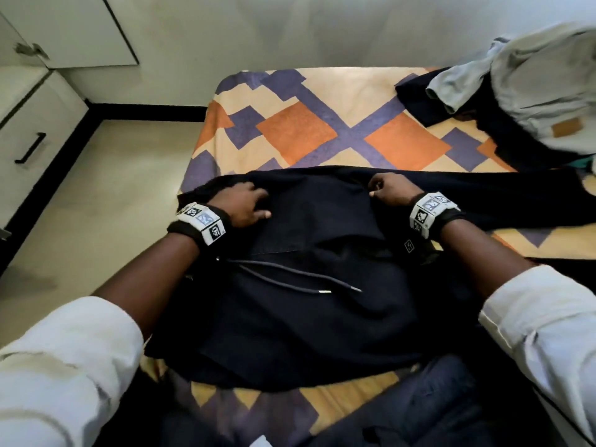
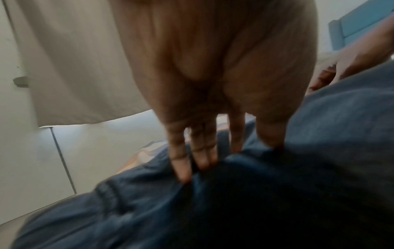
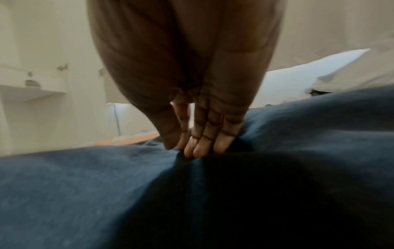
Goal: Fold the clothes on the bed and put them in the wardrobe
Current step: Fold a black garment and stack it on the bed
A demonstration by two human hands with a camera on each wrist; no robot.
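Note:
A dark navy hoodie (image 1: 290, 301) with white-tipped drawstrings (image 1: 290, 282) lies spread on the patterned bed (image 1: 306, 124) in front of me. My left hand (image 1: 248, 204) grips its far left edge, the fingertips (image 2: 185, 175) dug into a fold with the thumb on the other side. My right hand (image 1: 383, 188) pinches the far edge to the right, fingers (image 3: 200, 148) and thumb closed together on the cloth. One sleeve (image 1: 516, 195) trails off to the right. Blur softens both wrist views.
A heap of clothes sits at the bed's back right: pale jeans (image 1: 541, 91) with a leather patch over a dark garment (image 1: 416, 95). White cupboard doors (image 1: 80, 27) and a drawer with a black handle (image 1: 30, 153) stand at the left, beyond bare floor (image 1: 113, 188).

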